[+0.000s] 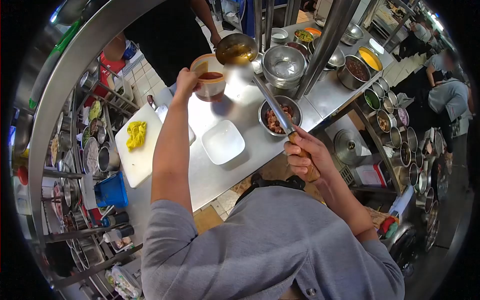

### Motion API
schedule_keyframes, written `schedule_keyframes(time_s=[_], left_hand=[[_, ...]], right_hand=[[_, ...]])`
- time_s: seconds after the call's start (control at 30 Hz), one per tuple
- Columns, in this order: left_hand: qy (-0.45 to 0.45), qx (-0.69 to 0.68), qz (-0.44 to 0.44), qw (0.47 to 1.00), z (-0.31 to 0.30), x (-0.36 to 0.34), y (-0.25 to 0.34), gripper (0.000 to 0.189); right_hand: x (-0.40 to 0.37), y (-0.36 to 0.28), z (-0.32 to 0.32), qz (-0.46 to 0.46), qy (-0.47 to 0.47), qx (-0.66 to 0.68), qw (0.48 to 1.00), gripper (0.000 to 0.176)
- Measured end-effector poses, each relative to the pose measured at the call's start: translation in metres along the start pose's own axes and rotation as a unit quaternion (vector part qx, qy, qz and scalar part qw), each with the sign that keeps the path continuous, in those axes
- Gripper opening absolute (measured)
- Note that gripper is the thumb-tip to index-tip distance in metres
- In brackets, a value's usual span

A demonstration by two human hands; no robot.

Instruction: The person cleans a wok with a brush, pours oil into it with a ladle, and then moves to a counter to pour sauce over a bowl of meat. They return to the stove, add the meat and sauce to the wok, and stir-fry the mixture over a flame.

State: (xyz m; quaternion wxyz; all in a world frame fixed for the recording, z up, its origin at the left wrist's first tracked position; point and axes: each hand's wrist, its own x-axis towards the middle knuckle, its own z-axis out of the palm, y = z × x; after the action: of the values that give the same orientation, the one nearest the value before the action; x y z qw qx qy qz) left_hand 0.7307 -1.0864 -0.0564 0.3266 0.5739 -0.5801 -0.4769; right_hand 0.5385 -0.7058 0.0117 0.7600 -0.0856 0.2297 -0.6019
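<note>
The left hand (187,81) is closing on the left side of a plastic container (213,90) holding reddish-brown liquid (210,76). The container is occupying a position over the far side of the counter (200,182); whether its base is touching the surface cannot be told. The right hand (311,155) is gripping the wooden handle (314,175) of a long metal utensil (275,106), whose blurred head is lying beside the container. A co-worker's hand (215,40) is reaching to the edge of a dark pan (236,38) beyond it.

Along the near edge, a white bowl (223,142) is standing beside a metal bowl (297,114) of meat pieces. Toward the left end, a cutting board (131,167) is bearing a yellow cloth (136,136).

Handling assessment: the container is likely being light and slightly flexible in the wall, its liquid supplying most of the weight; a firm hold at the rim with support below would suit, since wet plastic may be slipping. The utensil is presumably being stiff and front-heavy, best held on the wood.
</note>
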Motion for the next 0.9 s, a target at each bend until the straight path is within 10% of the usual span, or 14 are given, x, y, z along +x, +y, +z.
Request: schedule_keyframes(time_s=[0.9], left_hand=[[0.076,0.44,0.208,0.87,0.003,-0.028,0.031,0.022]], right_hand=[[-0.008,-0.008,0.011,0.102,0.07,0.036,0.992,0.005]])
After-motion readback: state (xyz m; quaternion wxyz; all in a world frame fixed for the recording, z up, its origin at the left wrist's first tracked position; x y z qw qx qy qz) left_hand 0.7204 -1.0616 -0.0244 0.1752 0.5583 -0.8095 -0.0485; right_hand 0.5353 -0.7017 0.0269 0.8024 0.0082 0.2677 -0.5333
